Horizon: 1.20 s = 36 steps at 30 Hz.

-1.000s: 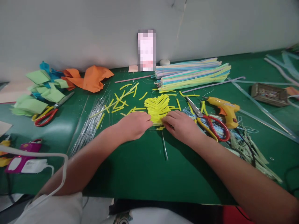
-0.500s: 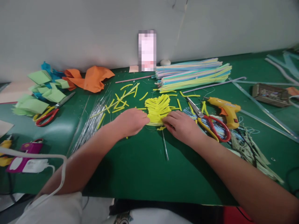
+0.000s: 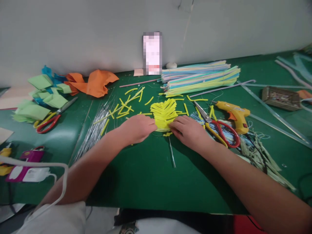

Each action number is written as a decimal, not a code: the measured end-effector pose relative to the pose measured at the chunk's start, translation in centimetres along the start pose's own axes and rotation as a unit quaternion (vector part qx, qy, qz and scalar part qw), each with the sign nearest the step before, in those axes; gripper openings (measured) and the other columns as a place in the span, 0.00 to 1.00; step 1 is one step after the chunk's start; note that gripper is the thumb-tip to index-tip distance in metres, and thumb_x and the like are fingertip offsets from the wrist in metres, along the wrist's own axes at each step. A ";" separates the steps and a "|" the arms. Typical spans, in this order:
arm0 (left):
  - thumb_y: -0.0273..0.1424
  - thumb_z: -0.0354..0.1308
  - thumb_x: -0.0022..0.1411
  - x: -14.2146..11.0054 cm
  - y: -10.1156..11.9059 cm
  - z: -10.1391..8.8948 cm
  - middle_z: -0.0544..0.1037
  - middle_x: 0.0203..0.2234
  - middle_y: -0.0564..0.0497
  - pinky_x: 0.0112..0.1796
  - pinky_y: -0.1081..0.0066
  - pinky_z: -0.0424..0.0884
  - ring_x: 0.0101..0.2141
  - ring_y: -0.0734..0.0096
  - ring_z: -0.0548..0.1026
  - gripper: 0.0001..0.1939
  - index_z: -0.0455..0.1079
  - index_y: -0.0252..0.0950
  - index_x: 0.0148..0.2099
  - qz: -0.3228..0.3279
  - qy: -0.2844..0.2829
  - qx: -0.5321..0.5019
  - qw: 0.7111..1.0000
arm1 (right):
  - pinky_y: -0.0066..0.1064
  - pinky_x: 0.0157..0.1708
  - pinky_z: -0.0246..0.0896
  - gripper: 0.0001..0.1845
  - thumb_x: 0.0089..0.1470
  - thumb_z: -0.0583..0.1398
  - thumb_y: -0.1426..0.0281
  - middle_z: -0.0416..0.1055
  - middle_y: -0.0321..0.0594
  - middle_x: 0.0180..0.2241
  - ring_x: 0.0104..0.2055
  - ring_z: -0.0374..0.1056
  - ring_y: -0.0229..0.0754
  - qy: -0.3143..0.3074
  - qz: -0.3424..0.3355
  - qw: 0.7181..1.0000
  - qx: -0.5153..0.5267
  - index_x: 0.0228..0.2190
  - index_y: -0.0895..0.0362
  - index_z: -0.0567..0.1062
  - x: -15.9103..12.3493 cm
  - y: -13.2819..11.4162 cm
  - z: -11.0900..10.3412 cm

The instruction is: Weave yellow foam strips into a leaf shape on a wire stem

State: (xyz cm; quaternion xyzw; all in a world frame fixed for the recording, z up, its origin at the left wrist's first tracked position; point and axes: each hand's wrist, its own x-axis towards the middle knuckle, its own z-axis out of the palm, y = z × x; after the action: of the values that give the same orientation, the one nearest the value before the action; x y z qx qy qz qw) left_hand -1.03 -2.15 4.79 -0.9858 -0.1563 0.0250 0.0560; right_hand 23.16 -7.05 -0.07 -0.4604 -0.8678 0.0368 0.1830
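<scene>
Between my hands lies a leaf-like piece of yellow pipe cleaners (image 3: 163, 112), its short strips laid side by side and slanting at the far end. My left hand (image 3: 138, 128) pinches its left edge near the bottom, fingers closed. Opposite, my right hand (image 3: 184, 128) has its fingers bent and closed on the right edge; the thumb and fingertips partly cover the strips. A small yellow tuft (image 3: 167, 134) shows just below the piece, and a thin silvery wire bundle (image 3: 172, 152) runs from there toward me. Cut yellow pipe cleaner bits (image 3: 124, 105) are scattered beyond my left hand.
Red-and-yellow scissors (image 3: 220, 130) and a yellow glue gun (image 3: 235, 115) lie to the right. Bundled pipe cleaners (image 3: 200, 78) rest at the back beside a propped phone (image 3: 152, 53). Silver wires (image 3: 95, 130), other scissors (image 3: 52, 120) and coloured paper (image 3: 99, 83) are on the left.
My left fingertips have shifted very slightly inward along the yellow piece. The right hand keeps the same hold, and the camera view has moved a little.
</scene>
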 end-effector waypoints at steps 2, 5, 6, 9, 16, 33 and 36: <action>0.24 0.51 0.64 0.0 0.1 -0.1 0.77 0.31 0.48 0.33 0.66 0.63 0.32 0.65 0.72 0.07 0.70 0.34 0.36 0.003 0.004 0.008 1.000 | 0.36 0.39 0.60 0.13 0.64 0.53 0.70 0.75 0.47 0.37 0.39 0.67 0.46 0.004 0.001 1.000 0.000 0.39 0.59 0.78 0.0 0.0 0.0; 0.23 0.51 0.63 0.0 0.1 0.0 0.77 0.30 0.48 0.33 0.66 0.63 0.32 0.65 0.72 0.07 0.70 0.34 0.35 0.002 0.012 0.023 1.000 | 0.36 0.39 0.60 0.13 0.64 0.53 0.70 0.75 0.47 0.37 0.39 0.67 0.46 0.005 0.002 1.000 -0.004 0.39 0.59 0.78 0.0 0.0 0.1; 0.23 0.52 0.63 0.0 0.1 0.1 0.77 0.30 0.48 0.33 0.66 0.63 0.32 0.65 0.72 0.07 0.70 0.34 0.34 -0.002 0.013 0.027 1.000 | 0.36 0.39 0.60 0.13 0.64 0.53 0.70 0.76 0.47 0.37 0.39 0.67 0.46 0.005 0.003 1.000 -0.005 0.39 0.59 0.78 0.0 0.0 0.1; 0.22 0.52 0.63 -0.1 -0.2 0.6 0.76 0.28 0.49 0.33 0.66 0.62 0.31 0.66 0.72 0.08 0.71 0.34 0.33 -0.009 0.015 0.031 0.999 | 0.37 0.39 0.60 0.13 0.63 0.54 0.70 0.76 0.47 0.37 0.39 0.67 0.46 0.005 0.003 1.000 -0.006 0.40 0.59 0.78 0.0 0.1 0.2; 0.20 0.52 0.62 -0.1 -0.2 0.8 0.77 0.28 0.48 0.33 0.66 0.63 0.31 0.66 0.72 0.09 0.71 0.34 0.32 -0.002 0.014 0.031 0.999 | 0.37 0.39 0.61 0.13 0.64 0.53 0.70 0.76 0.47 0.37 0.39 0.67 0.46 0.008 0.007 1.000 -0.001 0.39 0.58 0.78 0.0 0.0 0.1; 0.36 0.50 0.68 1.7 1.1 2.0 0.76 0.47 0.38 0.46 0.60 0.72 0.48 0.55 0.73 0.17 0.70 0.28 0.49 -0.096 0.086 -0.068 0.989 | 0.46 0.50 0.68 0.15 0.54 0.57 0.74 0.77 0.48 0.45 0.47 0.72 0.52 0.083 0.042 0.995 0.027 0.43 0.58 0.77 -1.4 2.1 -2.4; 0.37 0.51 0.68 2.0 1.2 2.8 0.72 0.55 0.35 0.54 0.55 0.68 0.56 0.51 0.69 0.21 0.67 0.27 0.56 -0.108 0.115 -0.086 0.984 | 0.49 0.54 0.66 0.18 0.54 0.58 0.73 0.76 0.48 0.48 0.51 0.71 0.53 0.036 0.047 0.998 0.031 0.46 0.57 0.76 -1.9 3.2 -2.7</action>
State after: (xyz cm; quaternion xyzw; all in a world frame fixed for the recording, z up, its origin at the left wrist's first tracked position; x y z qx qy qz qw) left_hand 1.01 -2.42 1.77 -0.9606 -0.2561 -0.1080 -0.0092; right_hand 27.59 -7.08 1.20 -0.4956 -0.8368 0.0553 0.2260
